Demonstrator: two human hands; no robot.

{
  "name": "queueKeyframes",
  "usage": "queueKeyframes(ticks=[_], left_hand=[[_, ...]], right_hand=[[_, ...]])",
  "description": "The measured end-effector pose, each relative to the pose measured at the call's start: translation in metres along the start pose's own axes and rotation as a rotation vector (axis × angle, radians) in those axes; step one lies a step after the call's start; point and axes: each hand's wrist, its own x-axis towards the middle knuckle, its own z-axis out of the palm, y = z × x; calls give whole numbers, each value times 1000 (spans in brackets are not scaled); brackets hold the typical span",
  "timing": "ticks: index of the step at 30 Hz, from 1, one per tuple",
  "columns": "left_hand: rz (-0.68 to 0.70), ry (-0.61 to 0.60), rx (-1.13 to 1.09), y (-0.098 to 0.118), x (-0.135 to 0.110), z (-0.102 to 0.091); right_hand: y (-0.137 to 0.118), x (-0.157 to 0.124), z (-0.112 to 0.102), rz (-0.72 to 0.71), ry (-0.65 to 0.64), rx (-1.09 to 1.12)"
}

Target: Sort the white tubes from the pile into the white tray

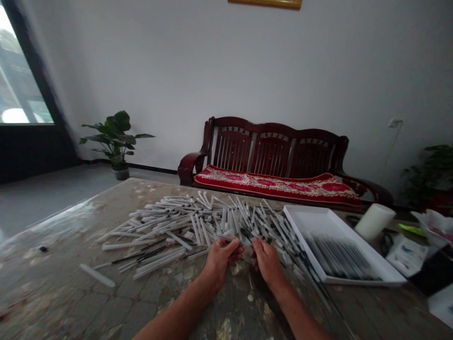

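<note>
My left hand (222, 259) is closed in a pinch on a thin translucent pen barrel (222, 237), which points to the left. Beside it, my right hand (267, 260) is closed too, thumb and fingers pressed together. Whatever is between them, perhaps a small dark part, is too small to name. A narrow gap separates the fingertips of both hands. Just beyond lies a large loose pile of whitish pen barrels (203, 229), with black parts mixed in. One barrel (97, 275) lies apart at the left. Right of my hands, a white tray (304, 213) holds a row of dark-cored pens (341, 256).
All this rests on a patterned stone-look table (63, 245). A white roll (375, 222), a plastic bag and small boxes crowd the right side. Behind the table stands a dark red wooden bench (272, 151) with a red floral cover; a potted plant (118, 134) is at the left.
</note>
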Motion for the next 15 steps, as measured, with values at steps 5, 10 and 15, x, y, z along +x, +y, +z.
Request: queueKeyframes(ticks=[5,10,15], left_hand=[[11,-8,6,1,-1,0],[63,-63,92,5,-6,7],[-66,-297,228,19,-4,-1]], right_hand=[[-2,-3,2,-57,-32,55],[-8,-6,5,249,-77,362],[-4,2,-13,218,-97,493]])
